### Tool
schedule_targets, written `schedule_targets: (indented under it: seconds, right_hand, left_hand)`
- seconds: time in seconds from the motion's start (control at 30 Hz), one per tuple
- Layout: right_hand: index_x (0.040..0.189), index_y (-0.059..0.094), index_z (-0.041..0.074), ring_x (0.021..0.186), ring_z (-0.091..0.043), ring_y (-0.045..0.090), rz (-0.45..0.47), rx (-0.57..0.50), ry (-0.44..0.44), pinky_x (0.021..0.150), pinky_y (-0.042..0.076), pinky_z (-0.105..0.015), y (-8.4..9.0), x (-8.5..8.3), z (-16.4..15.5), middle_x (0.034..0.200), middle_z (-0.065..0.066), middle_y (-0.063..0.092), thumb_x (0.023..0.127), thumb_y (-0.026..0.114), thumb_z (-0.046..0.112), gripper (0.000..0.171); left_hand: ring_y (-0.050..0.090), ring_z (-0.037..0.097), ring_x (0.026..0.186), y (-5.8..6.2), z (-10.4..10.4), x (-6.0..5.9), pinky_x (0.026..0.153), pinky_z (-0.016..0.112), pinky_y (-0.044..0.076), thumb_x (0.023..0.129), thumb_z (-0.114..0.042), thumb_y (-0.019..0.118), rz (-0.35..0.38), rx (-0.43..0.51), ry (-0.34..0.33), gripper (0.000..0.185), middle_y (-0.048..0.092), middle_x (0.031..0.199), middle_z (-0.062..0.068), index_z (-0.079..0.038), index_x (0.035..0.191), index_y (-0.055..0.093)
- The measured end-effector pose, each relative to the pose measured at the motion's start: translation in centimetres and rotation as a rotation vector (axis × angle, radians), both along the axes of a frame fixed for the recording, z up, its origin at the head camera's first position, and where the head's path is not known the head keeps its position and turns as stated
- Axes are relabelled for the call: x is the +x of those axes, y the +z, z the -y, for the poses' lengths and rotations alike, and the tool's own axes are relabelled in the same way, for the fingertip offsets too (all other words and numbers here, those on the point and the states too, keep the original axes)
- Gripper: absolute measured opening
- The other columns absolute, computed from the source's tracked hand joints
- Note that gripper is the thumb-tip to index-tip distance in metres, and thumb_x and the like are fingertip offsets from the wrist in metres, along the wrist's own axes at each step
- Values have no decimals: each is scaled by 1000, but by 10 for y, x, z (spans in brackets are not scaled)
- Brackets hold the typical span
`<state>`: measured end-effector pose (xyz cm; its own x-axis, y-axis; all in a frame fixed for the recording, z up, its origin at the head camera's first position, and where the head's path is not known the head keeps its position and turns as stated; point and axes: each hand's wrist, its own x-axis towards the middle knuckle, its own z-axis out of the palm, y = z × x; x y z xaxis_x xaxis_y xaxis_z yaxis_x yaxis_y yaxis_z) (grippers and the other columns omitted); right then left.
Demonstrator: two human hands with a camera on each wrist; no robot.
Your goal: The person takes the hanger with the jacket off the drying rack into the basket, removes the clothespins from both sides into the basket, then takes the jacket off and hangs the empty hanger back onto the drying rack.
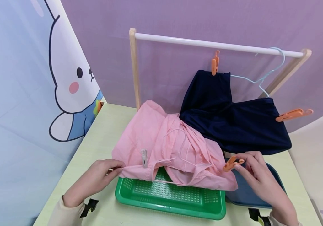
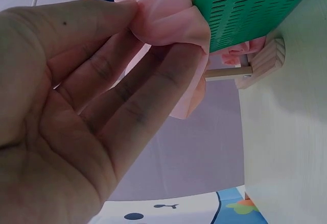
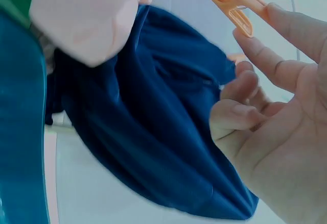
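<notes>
A pink garment with a zipper lies spread over a green basket, with a thin pink hanger against it. My left hand pinches the garment's left corner between thumb and fingers; the left wrist view shows the fold of pink cloth at the fingertips. A grey clothespin grips the waist edge near that hand. Between thumb and forefinger my right hand holds an orange clothespin, close to the garment's right corner. In the right wrist view this clothespin points away from the fingertips.
Behind, navy shorts hang from a light blue hanger with orange clothespins at both ends. The hanger hooks over the white rod of a wooden rack. A dark blue tray stands right of the basket, partly under my right hand.
</notes>
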<state>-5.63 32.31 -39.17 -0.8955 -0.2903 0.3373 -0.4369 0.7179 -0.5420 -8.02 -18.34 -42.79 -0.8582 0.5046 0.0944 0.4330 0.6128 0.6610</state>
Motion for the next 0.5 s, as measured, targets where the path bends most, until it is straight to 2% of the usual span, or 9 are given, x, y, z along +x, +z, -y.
schedule_targets:
  seconds: [0.17, 0.3, 0.5]
  right_hand:
    - [118, 65, 10, 79, -5, 41, -3, 34, -47, 58, 36, -19, -5, 1, -17, 113, 0, 47, 87, 74, -5, 35]
    - [113, 66, 9, 82, -6, 43, 31, 88, -124, 58, 39, -20, -11, 0, -33, 114, -7, 52, 84, 79, 2, 32]
    - [111, 67, 6, 87, -23, 53, 148, 209, -206, 61, 46, -28, -23, -6, -53, 111, -14, 60, 86, 81, 17, 31]
  left_hand:
    - [62, 3, 83, 0, 0, 1, 71, 28, 58, 96, -5, 68, -5, 1, 0, 18, 67, 93, -14, -20, 105, 74]
    - [63, 3, 83, -1, 0, 2, 71, 28, 58, 96, -5, 68, -21, 4, 2, 18, 67, 93, -14, -19, 104, 74]
    - [62, 3, 83, 1, 0, 2, 71, 28, 58, 97, -6, 67, -5, -4, 7, 16, 68, 93, -12, -18, 105, 75]
